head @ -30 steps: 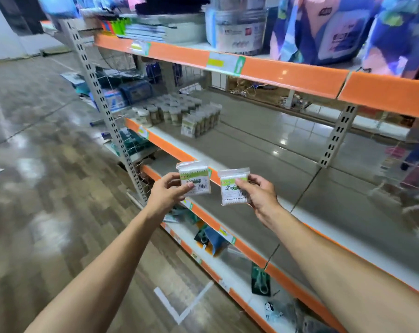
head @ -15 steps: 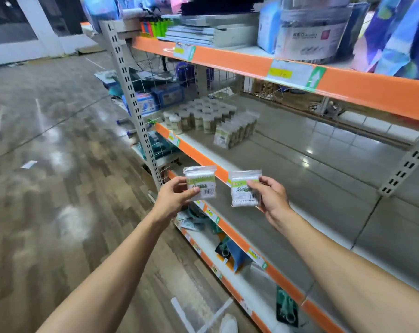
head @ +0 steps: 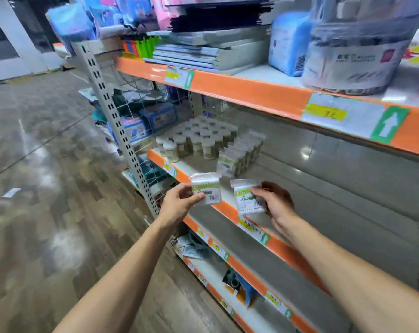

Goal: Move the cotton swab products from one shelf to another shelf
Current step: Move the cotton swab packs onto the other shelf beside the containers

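My left hand (head: 179,205) pinches a small clear packet of cotton swabs (head: 206,188) by its lower left edge, thumb on the front face and the other fingers curled behind, so the packet stands upright with its green label and barcode toward me. My right hand (head: 274,203) holds a second swab packet (head: 248,200) from its right side, thumb laid across the label and the fingers wrapped round the back; this one tilts a little to the left. Both grips are narrow, closed snugly on the packets, and the two packets are near each other but not touching. I hold them in front of the orange lip of the middle shelf (head: 227,209), just above its surface. Further back on that same shelf a row of matching packets (head: 239,155) stands on edge, and beside them, to the left, sits a cluster of round swab jars (head: 199,138) with white lids.
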Demonstrator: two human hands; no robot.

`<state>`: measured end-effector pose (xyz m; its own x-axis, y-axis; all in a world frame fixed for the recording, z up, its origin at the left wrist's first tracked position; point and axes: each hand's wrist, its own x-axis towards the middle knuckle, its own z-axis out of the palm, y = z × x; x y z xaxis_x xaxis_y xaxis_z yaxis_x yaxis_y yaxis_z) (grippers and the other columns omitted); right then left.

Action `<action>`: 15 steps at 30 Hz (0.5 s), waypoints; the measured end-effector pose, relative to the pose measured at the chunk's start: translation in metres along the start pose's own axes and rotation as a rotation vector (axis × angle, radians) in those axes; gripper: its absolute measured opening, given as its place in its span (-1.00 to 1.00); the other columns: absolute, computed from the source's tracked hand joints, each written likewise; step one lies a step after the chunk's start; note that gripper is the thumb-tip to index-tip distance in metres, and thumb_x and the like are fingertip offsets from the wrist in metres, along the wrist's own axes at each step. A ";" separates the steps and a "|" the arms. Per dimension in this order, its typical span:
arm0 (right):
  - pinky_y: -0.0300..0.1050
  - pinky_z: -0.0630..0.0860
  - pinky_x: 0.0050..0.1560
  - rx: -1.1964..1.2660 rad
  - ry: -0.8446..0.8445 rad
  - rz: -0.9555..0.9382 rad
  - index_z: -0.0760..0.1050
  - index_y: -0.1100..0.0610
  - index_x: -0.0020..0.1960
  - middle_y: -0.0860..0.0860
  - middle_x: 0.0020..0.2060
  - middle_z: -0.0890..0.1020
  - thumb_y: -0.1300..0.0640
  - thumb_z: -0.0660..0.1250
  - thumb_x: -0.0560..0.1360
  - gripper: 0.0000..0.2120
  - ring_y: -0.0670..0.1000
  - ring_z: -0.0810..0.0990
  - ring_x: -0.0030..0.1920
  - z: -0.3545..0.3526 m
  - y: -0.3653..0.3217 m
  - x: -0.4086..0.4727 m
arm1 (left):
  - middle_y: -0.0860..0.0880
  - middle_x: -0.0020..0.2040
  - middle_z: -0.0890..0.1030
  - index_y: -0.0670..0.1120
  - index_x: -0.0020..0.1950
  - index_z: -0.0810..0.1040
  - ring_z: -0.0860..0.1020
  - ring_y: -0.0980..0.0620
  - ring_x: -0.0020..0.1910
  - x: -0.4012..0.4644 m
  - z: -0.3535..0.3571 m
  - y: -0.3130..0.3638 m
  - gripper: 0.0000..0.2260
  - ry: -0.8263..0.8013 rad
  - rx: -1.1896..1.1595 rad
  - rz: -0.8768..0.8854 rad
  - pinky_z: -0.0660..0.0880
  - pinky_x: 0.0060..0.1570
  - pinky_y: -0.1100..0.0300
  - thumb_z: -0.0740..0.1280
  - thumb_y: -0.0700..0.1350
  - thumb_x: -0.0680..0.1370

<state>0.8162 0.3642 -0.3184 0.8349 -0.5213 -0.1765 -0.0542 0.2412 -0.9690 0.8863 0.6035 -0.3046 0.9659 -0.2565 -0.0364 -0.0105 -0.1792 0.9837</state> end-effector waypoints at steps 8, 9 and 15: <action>-0.15 0.48 -0.21 -0.057 -0.004 -0.018 0.64 0.16 -0.02 0.11 -0.17 0.70 0.23 0.53 0.35 -0.78 0.04 0.64 -0.19 0.016 0.001 0.026 | 0.20 -0.37 0.64 -0.08 -0.11 0.59 0.59 0.35 -0.30 0.050 0.003 -0.001 -0.83 -0.008 0.015 -0.005 0.44 -0.23 0.49 0.49 -0.31 0.45; -0.14 0.49 -0.20 -0.055 -0.004 -0.014 0.64 0.16 0.00 0.11 -0.15 0.71 0.24 0.52 0.35 -0.77 0.05 0.65 -0.17 0.016 0.002 0.028 | 0.19 -0.37 0.62 -0.08 -0.11 0.59 0.58 0.34 -0.30 0.056 0.004 -0.003 -0.84 -0.015 0.016 -0.007 0.44 -0.23 0.49 0.50 -0.30 0.45; -0.05 0.57 -0.11 -0.037 0.091 -0.040 0.65 0.16 0.02 0.12 -0.12 0.73 0.29 0.48 0.40 -0.79 0.08 0.67 -0.15 0.026 0.005 0.041 | 0.04 -0.16 0.57 -0.11 0.12 0.51 0.58 0.32 -0.28 0.106 0.010 -0.011 -0.69 -0.087 0.076 -0.012 0.47 -0.25 0.48 0.52 -0.23 0.45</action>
<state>0.8639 0.3651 -0.3263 0.7838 -0.6026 -0.1505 -0.0429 0.1893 -0.9810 0.9865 0.5685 -0.3214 0.9398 -0.3351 -0.0667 -0.0218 -0.2537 0.9670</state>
